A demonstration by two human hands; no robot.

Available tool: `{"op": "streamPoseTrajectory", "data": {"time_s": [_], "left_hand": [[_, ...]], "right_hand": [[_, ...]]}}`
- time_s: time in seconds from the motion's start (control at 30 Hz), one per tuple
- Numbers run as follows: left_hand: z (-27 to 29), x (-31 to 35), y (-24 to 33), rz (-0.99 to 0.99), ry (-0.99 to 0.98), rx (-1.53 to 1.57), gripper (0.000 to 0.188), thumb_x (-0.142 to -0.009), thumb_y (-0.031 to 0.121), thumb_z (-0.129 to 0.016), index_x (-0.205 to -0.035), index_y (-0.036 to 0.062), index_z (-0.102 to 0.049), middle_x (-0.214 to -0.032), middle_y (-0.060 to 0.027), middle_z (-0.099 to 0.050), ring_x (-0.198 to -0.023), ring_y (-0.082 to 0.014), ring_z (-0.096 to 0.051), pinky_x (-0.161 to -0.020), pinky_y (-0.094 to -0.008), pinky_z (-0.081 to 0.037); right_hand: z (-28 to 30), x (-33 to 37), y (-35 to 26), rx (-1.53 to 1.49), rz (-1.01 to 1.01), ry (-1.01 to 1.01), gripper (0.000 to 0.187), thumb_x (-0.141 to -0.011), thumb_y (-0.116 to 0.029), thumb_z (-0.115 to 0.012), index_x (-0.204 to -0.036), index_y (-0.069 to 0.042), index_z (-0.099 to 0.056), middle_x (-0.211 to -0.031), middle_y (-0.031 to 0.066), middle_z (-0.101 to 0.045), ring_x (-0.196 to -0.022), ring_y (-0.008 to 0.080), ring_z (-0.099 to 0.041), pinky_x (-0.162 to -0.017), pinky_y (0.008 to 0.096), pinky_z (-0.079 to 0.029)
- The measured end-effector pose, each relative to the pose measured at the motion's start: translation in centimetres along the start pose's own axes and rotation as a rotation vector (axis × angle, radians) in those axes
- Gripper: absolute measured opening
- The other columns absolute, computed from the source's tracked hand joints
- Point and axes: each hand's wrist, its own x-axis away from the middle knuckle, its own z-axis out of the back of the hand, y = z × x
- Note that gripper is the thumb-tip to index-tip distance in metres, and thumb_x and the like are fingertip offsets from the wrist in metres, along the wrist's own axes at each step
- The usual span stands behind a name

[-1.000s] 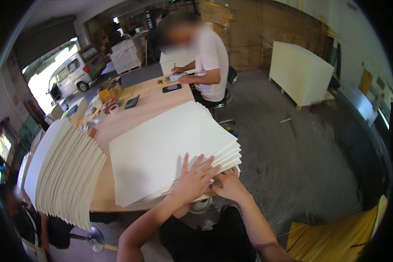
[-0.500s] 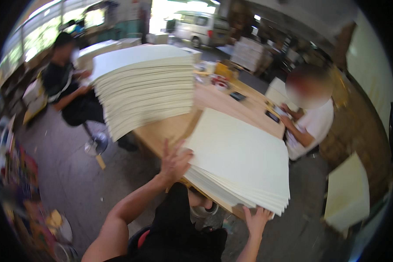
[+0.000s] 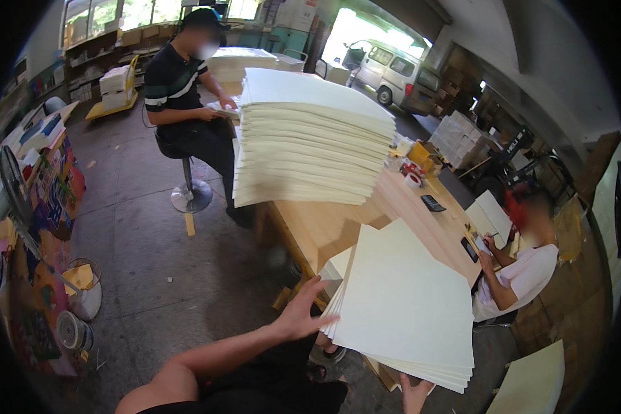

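Head view, read left to right: a co-worker (image 3: 164,77) in a dark striped top sat past the left edge of the wooden table (image 3: 317,233). At that table's left corner stood a tall stack (image 3: 310,155) of large pale sheets, its layers bowed; neither of my hands was on it. My left hand (image 3: 300,314) was spread, fingers apart, its thumb against the left side of a fanned pile (image 3: 407,297) of white sheets. The pile lay along the table's near edge, toward the right end. My right hand (image 3: 415,397), well apart from the left, was at the pile's near side; its fingers were mostly hidden, so I could not tell whether they gripped.

I judged the handling partway: the sheets were gathered into one pile, but its edges stepped out of line and some sheets lay turned against others.

Counting left to right, I had one co-worker, one tall stack, two hands of my own, one fanned pile, then, toward the table's right edge, one tape roll (image 3: 412,180), one calculator (image 3: 433,203), one phone (image 3: 469,250) and a second co-worker (image 3: 531,276) in white. Perhaps five sheet corners showed at the pile's near right; the tall stack's layers ran too close to count.
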Motion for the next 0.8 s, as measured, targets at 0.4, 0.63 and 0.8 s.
{"op": "streamPoseTrajectory", "data": {"time_s": [0.4,0.63,0.8], "left_hand": [[-3.8,-7.2,-2.5,0.699,-0.504,0.922,0.055,-0.096,0.013,-0.068,-0.147,0.0015,-0.053,-0.134,-0.0112,-0.067,-0.120,-0.0210,-0.066,-0.101,-0.0360,-0.054],[-3.3,-5.7,3.5,0.103,-0.505,0.347,0.061,-0.101,0.022,-0.063,-0.154,0.0022,-0.042,-0.122,-0.0184,-0.072,-0.106,-0.0275,-0.071,-0.094,-0.0382,-0.055],[-1.0,-6.4,6.4,-0.048,-0.561,0.267,0.059,-0.102,0.027,-0.062,-0.151,0.0013,-0.041,-0.091,-0.0236,-0.068,-0.082,-0.0387,-0.071,-0.077,-0.0443,-0.055]], "right_hand": [[1.6,-3.8,-9.2,-1.209,-0.800,0.341,0.065,-0.109,-0.043,-0.058,-0.150,0.007,-0.048,-0.147,0.0256,-0.055,-0.135,0.0351,-0.051,-0.118,0.0468,-0.037],[2.9,-3.5,-11.0,-1.842,-0.825,0.486,0.060,-0.108,-0.038,-0.060,-0.152,0.002,-0.048,-0.152,0.0160,-0.057,-0.137,0.0359,-0.054,-0.116,0.0506,-0.045],[1.5,-4.8,-7.3,-1.506,-0.826,0.492,0.056,-0.107,-0.028,-0.063,-0.148,0.007,-0.050,-0.142,0.0208,-0.061,-0.124,0.0343,-0.061,-0.100,0.0489,-0.056]]}}
